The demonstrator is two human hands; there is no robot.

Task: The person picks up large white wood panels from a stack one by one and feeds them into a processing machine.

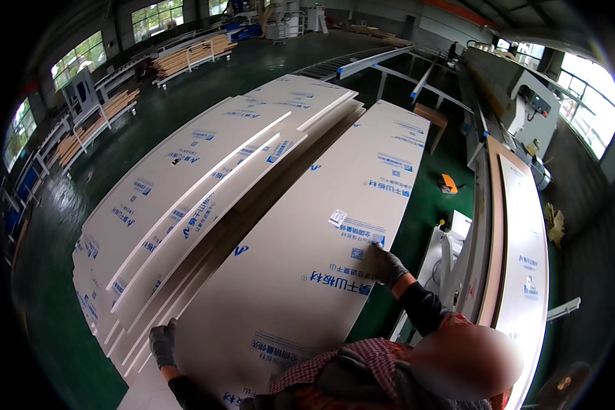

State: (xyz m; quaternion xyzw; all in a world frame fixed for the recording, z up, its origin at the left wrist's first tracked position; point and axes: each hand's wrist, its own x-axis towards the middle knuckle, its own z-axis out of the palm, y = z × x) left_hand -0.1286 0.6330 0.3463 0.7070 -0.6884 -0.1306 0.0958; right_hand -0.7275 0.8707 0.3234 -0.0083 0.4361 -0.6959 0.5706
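Note:
A long white board [287,239] printed in blue stretches away in front of me. My left hand [162,343], in a grey glove, is closed at its left edge. On the opposite edge, my right hand [387,265], gloved too, grips the board with its fingers over the top face. The undersides of both hands are hidden. A small white label [337,217] lies on the board beyond my right hand. To the left is a stack of similar boards [143,188], the upper ones fanned out unevenly, with their edges close to my left hand.
On the right, another white panel [519,260] lies along a long machine [519,102]. An orange foot pedal [447,183] sits on the green floor between. Metal rails [376,63] cross at the far end. Racks of timber strips [191,56] stand far left.

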